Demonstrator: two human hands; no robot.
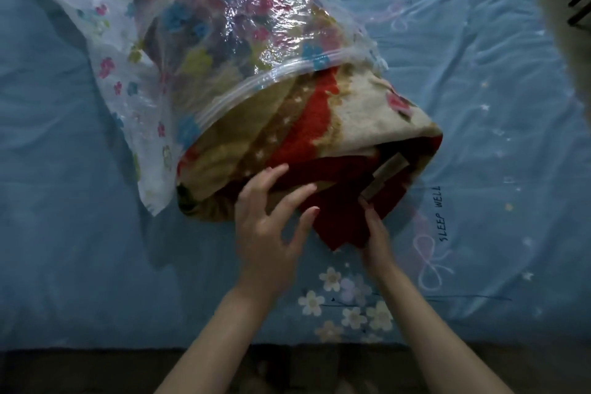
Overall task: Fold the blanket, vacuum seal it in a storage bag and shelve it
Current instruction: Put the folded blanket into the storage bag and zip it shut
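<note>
A folded blanket (319, 125), red, tan and cream with flowers, lies half inside a clear storage bag (198, 19) printed with small flowers. The bag's zip mouth (256, 86) crosses the blanket's middle, and the near end sticks out toward me. My left hand (271, 221) has spread, straight fingers touching the blanket's near red edge. My right hand (375, 233) is at the red corner by a beige label (383, 176); its fingers reach into the fold and are partly hidden.
All of this lies on a bed with a blue sheet (495, 105) printed with bows, stars and white flowers. The bed's near edge (96, 347) runs along the bottom, with dark floor below. Something pale stands at the top right corner.
</note>
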